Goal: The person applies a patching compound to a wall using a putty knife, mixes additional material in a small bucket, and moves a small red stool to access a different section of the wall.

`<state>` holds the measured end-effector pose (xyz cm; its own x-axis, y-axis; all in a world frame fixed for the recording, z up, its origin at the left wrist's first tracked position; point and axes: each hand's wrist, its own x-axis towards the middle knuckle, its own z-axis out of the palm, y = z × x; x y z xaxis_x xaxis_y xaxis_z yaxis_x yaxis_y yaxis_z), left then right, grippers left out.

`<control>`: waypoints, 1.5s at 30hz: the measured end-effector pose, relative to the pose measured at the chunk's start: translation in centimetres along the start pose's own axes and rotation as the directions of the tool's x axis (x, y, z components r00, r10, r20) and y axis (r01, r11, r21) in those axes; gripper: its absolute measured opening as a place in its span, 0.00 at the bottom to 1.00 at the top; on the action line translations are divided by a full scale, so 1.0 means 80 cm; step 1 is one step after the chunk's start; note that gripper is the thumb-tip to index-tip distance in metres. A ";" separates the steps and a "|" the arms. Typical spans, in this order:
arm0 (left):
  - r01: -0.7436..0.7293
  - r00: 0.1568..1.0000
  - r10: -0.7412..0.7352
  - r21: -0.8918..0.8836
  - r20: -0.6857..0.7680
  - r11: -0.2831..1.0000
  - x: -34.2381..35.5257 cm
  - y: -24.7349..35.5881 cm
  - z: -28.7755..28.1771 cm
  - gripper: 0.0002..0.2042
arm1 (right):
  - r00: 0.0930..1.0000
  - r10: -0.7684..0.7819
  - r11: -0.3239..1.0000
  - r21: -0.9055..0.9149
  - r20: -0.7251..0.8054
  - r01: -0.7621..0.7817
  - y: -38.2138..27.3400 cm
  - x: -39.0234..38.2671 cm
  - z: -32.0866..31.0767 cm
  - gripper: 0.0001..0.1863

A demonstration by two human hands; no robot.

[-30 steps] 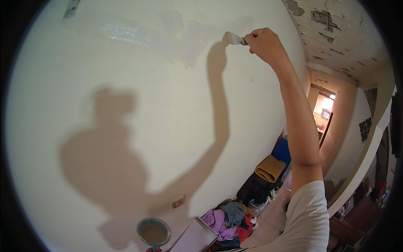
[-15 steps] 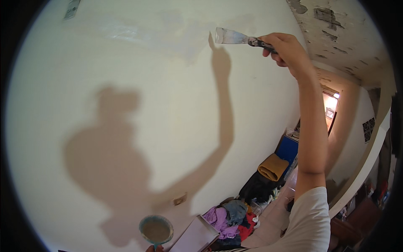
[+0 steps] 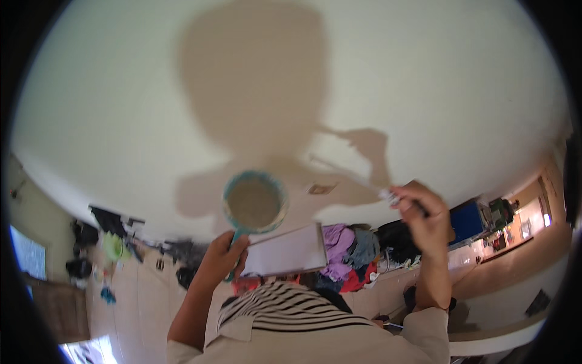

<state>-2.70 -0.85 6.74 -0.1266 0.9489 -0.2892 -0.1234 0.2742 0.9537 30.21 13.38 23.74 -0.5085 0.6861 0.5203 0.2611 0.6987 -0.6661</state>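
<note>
Teal-rimmed pan [image 3: 254,202] in left hand [image 3: 225,255]

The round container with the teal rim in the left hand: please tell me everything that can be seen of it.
The round container is a shallow pot, apparently plastic, with a teal rim smeared with pale paste. It holds a dull grey-beige filling almost to the rim. A teal handle runs down from it into the left hand, whose fingers wrap it together with a flat whitish board. It is held up, mouth toward the camera, in front of the cream wall.
</note>
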 end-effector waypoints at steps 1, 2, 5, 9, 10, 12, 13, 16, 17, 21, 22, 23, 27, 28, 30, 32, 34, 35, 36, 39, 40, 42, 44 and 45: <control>-0.015 1.000 0.015 -0.002 -0.006 1.000 -0.004 0.006 0.000 0.15 | 0.980 -0.174 0.981 -0.072 0.094 0.181 0.013 -0.006 0.027 0.12; 0.007 1.000 -0.007 -0.005 -0.012 1.000 -0.001 0.013 0.002 0.15 | 0.976 -0.173 0.977 -0.106 0.132 0.188 0.024 -0.017 0.048 0.13; 0.038 0.999 -0.038 -0.010 -0.017 0.999 0.000 0.022 0.006 0.16 | 0.954 -0.217 0.940 -0.220 0.208 0.262 0.046 -0.035 0.091 0.16; 0.046 0.999 -0.046 -0.009 -0.024 0.999 0.002 0.016 0.005 0.17 | 0.903 -0.341 0.846 -0.333 0.262 0.416 0.066 -0.034 0.116 0.18; 0.051 0.998 -0.051 -0.008 -0.024 0.999 0.004 0.015 0.005 0.17 | 0.890 -0.347 0.826 -0.353 0.295 0.439 0.067 -0.031 0.115 0.18; 0.060 0.998 -0.061 -0.039 -0.021 0.997 0.006 0.010 0.006 0.17 | 0.876 -0.333 0.812 -0.366 0.349 0.455 0.068 -0.030 0.108 0.19; 0.061 0.998 -0.062 -0.057 -0.018 0.997 0.008 0.008 0.007 0.17 | 0.872 -0.317 0.814 -0.364 0.373 0.452 0.068 -0.029 0.101 0.20; 0.077 0.997 -0.079 -0.073 -0.026 0.994 0.011 0.006 0.007 0.17 | 0.872 -0.270 0.826 -0.367 0.409 0.428 0.061 -0.027 0.085 0.22; 0.076 0.997 -0.078 -0.080 -0.016 0.994 0.012 0.004 0.008 0.17 | 0.873 -0.255 0.830 -0.369 0.416 0.418 0.059 -0.026 0.080 0.23; 0.089 0.996 -0.090 -0.123 0.003 0.988 0.010 0.003 0.008 0.17 | 0.876 -0.184 0.853 -0.370 0.446 0.367 0.056 -0.027 0.059 0.25; 0.093 0.996 -0.094 -0.134 0.005 0.987 0.009 0.005 0.008 0.17 | 0.882 -0.167 0.868 -0.359 0.441 0.344 0.056 -0.029 0.053 0.24; 0.096 0.995 -0.098 -0.123 -0.008 0.988 0.008 0.007 0.007 0.16 | 0.887 -0.149 0.881 -0.348 0.437 0.320 0.055 -0.031 0.050 0.23; 0.100 0.994 -0.104 -0.080 -0.038 0.992 0.006 0.007 0.006 0.14 | 0.959 -0.068 0.953 -0.266 0.275 0.144 0.063 -0.043 0.051 0.17; 0.098 0.994 -0.101 -0.062 -0.041 0.993 0.008 0.007 0.006 0.15 | 0.975 -0.027 0.969 -0.234 0.222 0.080 0.067 -0.048 0.057 0.16; 0.021 0.997 -0.008 0.154 -0.080 0.988 0.014 -0.016 0.003 0.16 | 0.986 0.039 0.987 -0.162 0.160 -0.013 0.079 -0.053 0.065 0.13; -0.034 0.995 0.053 0.207 -0.090 0.978 0.019 -0.016 0.007 0.18 | 0.986 0.076 0.994 -0.091 0.146 -0.063 0.086 -0.050 0.073 0.12; 0.078 0.993 -0.067 0.122 -0.093 0.989 0.016 -0.010 0.013 0.19 | 0.975 0.175 0.984 0.001 0.138 -0.177 0.086 -0.057 0.081 0.11; 0.047 0.994 -0.038 0.085 -0.106 0.995 0.010 -0.008 0.016 0.18 | 0.959 0.229 0.967 0.072 0.166 -0.243 0.086 -0.058 0.086 0.12; 0.051 0.995 -0.046 0.055 -0.092 0.997 0.010 -0.013 0.015 0.18 | 0.958 0.251 0.952 0.145 0.138 -0.271 0.087 -0.060 0.091 0.12; 0.116 0.992 -0.119 -0.072 -0.038 0.991 0.031 -0.051 0.013 0.14 | 0.983 0.177 0.949 0.275 -0.052 -0.156 0.095 -0.045 0.079 0.13; 0.104 0.994 -0.105 -0.057 -0.027 0.993 0.038 -0.055 0.015 0.14 | 0.982 0.137 0.952 0.291 -0.129 -0.094 0.095 -0.043 0.073 0.14; 0.094 0.995 -0.096 -0.037 -0.042 0.995 0.035 -0.065 0.009 0.14 | 0.943 0.319 0.816 0.535 -0.097 -0.220 0.085 -0.033 0.057 0.16; -0.237 0.969 0.249 0.315 0.002 0.919 0.046 -0.109 -0.003 0.11 | 0.919 0.380 0.725 0.652 -0.107 -0.224 0.069 -0.015 0.040 0.18; -0.387 0.914 0.397 0.460 0.078 0.799 0.053 -0.118 -0.005 0.10 | 0.911 0.372 0.720 0.675 -0.176 -0.164 0.064 -0.010 0.030 0.18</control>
<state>-2.48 0.54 -3.52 -0.0879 0.9887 0.1211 0.4031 -0.0759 0.9120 30.00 15.89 18.62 -0.2221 0.9209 0.3203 -0.2824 0.2537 -0.9252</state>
